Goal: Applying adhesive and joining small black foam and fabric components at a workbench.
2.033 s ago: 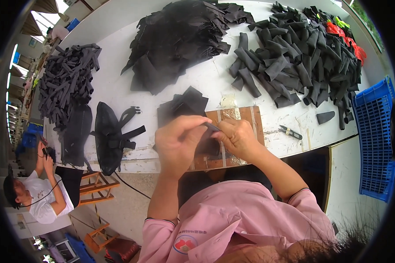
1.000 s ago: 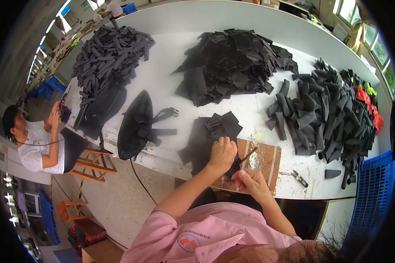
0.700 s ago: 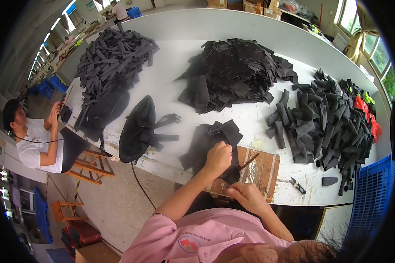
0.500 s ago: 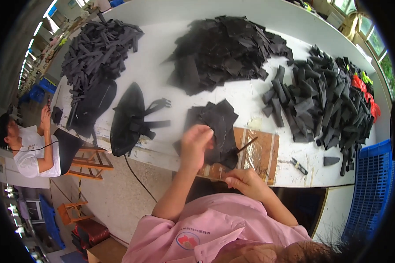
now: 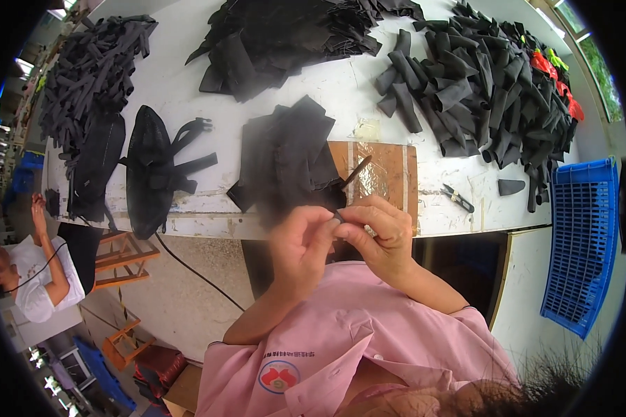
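At the table's front edge my left hand [image 5: 302, 244] and my right hand [image 5: 379, 229] meet, fingertips closed. Between them is the edge of a black fabric piece [image 5: 338, 216], mostly hidden by the fingers. Just beyond the hands lies a small stack of black fabric pieces [image 5: 289, 149], partly blurred. Right of that stack is a brown board [image 5: 400, 182] with clear tape across it. A thin dark rod [image 5: 357, 171] slants up over the board.
Behind lie piles of black fabric pieces [image 5: 271, 48], rolled black pieces [image 5: 466, 76] and narrow strips [image 5: 90, 69]. A black bag [image 5: 149, 177] with straps rests to the left. Thread snips [image 5: 458, 199] and a blue crate [image 5: 581, 243] are right; a seated person [image 5: 45, 278] is far left.
My right hand has risen to meet my left at the fabric edge, and both now pinch there. The view has shifted, so the table's things appear farther left and higher.
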`<state>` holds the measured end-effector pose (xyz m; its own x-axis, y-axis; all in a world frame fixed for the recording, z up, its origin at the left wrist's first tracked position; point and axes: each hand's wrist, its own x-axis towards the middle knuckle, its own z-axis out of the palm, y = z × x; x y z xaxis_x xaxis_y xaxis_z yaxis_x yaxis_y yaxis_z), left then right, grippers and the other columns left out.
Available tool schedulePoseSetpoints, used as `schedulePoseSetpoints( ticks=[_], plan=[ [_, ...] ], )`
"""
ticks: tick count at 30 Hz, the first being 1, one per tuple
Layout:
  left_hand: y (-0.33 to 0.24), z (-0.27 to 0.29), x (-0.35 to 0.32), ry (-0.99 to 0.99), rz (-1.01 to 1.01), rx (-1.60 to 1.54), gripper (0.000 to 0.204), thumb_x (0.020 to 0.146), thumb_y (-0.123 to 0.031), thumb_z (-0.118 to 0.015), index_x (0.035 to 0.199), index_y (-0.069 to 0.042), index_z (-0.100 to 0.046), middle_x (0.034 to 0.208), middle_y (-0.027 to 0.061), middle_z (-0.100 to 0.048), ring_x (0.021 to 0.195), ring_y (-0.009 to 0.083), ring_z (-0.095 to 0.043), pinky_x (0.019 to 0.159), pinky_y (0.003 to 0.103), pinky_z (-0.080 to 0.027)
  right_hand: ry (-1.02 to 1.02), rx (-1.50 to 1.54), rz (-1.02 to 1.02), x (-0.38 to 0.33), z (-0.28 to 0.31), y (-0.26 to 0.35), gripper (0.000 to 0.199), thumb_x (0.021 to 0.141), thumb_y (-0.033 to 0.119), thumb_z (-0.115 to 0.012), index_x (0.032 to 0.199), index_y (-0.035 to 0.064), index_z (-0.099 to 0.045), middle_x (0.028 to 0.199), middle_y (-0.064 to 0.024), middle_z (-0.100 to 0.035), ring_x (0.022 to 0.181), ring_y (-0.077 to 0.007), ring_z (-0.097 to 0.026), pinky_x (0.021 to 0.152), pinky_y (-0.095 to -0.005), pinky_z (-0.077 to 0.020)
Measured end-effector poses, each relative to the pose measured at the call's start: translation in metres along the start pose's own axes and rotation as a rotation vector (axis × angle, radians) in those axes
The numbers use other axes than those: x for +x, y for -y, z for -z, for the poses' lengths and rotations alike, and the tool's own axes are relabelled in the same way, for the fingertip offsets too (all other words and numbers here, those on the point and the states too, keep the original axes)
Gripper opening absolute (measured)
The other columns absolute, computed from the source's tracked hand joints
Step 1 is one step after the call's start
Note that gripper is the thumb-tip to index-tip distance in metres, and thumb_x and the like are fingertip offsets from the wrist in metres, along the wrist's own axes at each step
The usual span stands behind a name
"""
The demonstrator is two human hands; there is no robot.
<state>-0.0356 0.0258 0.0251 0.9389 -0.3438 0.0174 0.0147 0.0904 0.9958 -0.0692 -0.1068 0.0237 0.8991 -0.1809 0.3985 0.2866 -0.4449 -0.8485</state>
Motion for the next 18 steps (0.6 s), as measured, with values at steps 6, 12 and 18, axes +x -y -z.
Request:
schedulePoseSetpoints(
  ticks=[6, 12, 18],
  plan=[
    [0.01, -0.008, 0.0, -0.188, -0.475, 0.754, 0.014, 0.077, 0.006, -0.057, 0.09, 0.003, -0.056, 0.075, 0.0062, -0.062, 0.061, 0.007, -0.058, 0.053, 0.021, -0.048, 0.058, -0.166, 0.014, -0.001, -0.002, -0.001, 0.017, 0.069, 0.005, -0.067, 0.083, -0.0016, -0.059, 0.071, -0.0088, -0.056, 0.058, -0.0176, -0.056, 0.051, -0.0261, -0.0459],
    [0.013, -0.005, -0.004, -0.114, -0.046, 0.218, 0.019, 0.076, 0.009, -0.057, 0.094, 0.005, -0.055, 0.081, 0.0079, -0.062, 0.071, 0.0081, -0.059, 0.063, 0.02, -0.05, 0.091, -0.007, -0.153, -0.006, -0.002, 0.0, 0.017, 0.07, 0.005, -0.066, 0.084, -0.002, -0.058, 0.073, -0.01, -0.054, 0.058, -0.0172, -0.055, 0.052, -0.0255, -0.045],
    [0.016, -0.01, -0.005, -0.145, -0.201, 0.398, 0.019, 0.073, 0.008, -0.058, 0.092, 0.004, -0.055, 0.079, 0.009, -0.064, 0.067, 0.0111, -0.062, 0.059, 0.02, -0.05, 0.047, -0.272, 0.068, -0.011, -0.011, -0.005, 0.014, 0.072, -0.002, -0.06, 0.085, -0.0002, -0.056, 0.075, -0.0112, -0.053, 0.062, -0.0257, -0.055, 0.05, -0.0328, -0.0447]
  ],
)
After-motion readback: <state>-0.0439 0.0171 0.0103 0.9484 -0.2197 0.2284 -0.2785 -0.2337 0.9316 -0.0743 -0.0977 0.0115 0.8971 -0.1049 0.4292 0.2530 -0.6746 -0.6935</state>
